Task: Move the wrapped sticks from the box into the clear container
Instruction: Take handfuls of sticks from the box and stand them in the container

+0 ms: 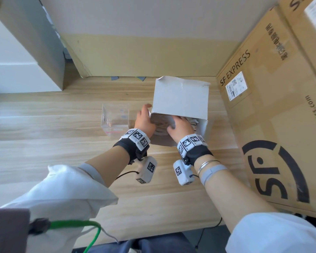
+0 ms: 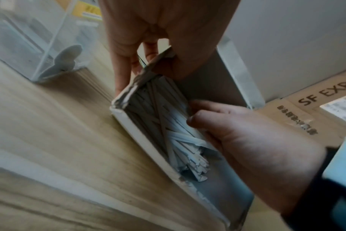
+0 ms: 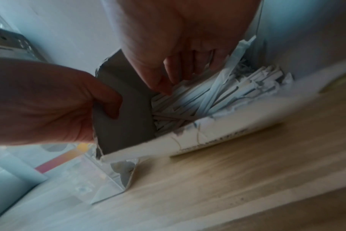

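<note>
A white cardboard box (image 1: 202, 127) lies on the wooden table with its lid (image 1: 181, 99) raised. It is packed with several white paper-wrapped sticks (image 2: 168, 125), which also show in the right wrist view (image 3: 217, 96). My left hand (image 1: 144, 121) grips the box's left end wall (image 3: 124, 117), thumb inside and fingers outside (image 2: 124, 51). My right hand (image 1: 180, 126) reaches into the box with its fingertips (image 3: 164, 87) bent down onto the stick pile. Whether they pinch any stick is hidden. The clear container (image 1: 113, 119) stands just left of the box, touching my left hand's side.
A large brown SF Express carton (image 1: 274, 110) walls off the right side, close to the box. Another cardboard panel (image 1: 135, 55) stands behind the box, and a grey-and-white box (image 1: 26, 52) sits at the far left. Bare wooden table (image 1: 44, 125) extends left and toward me.
</note>
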Tool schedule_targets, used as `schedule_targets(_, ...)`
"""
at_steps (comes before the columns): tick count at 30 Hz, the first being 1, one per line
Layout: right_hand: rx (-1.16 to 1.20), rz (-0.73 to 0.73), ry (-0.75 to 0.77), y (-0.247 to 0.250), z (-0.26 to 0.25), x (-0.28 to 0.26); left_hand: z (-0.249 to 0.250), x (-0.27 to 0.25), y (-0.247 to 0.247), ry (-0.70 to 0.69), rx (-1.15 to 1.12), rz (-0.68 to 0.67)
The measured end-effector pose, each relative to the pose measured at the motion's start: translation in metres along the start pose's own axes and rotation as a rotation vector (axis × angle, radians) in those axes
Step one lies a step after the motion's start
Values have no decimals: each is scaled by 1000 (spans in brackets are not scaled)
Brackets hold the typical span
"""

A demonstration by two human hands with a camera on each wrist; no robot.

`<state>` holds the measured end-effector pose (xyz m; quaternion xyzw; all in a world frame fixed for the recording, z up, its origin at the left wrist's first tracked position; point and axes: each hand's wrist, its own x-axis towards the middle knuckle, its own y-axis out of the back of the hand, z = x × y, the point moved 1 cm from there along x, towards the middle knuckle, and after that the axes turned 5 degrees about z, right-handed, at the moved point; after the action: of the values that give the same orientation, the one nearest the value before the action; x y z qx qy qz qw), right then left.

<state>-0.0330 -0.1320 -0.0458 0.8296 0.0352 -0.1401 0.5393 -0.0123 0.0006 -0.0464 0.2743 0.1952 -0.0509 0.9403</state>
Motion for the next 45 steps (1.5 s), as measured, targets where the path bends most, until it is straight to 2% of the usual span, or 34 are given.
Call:
schedule_targets(5,-157,-32,24,-6,-7,0,-2,-8,-1,4,31,-15)
schedule_targets(13,-280,-170,39,-26,-6,-2,-5,-9,-3,19,0,-4)
schedule_targets(26,-301,-262,24,-25,-14,-3,-4,-14,-2,21,-8,-15)
schedule_targets(35,-125,-89,-27,-8,-6,-5,-3,-12,-3,7,3,-16)
schedule_targets(42,252,82,-7,17,-14,-15,3,-4,3,81,94,-58)
schedule_targets(45,404,126,-83,24,-14,-15,5,-1,5,121,179,-114)
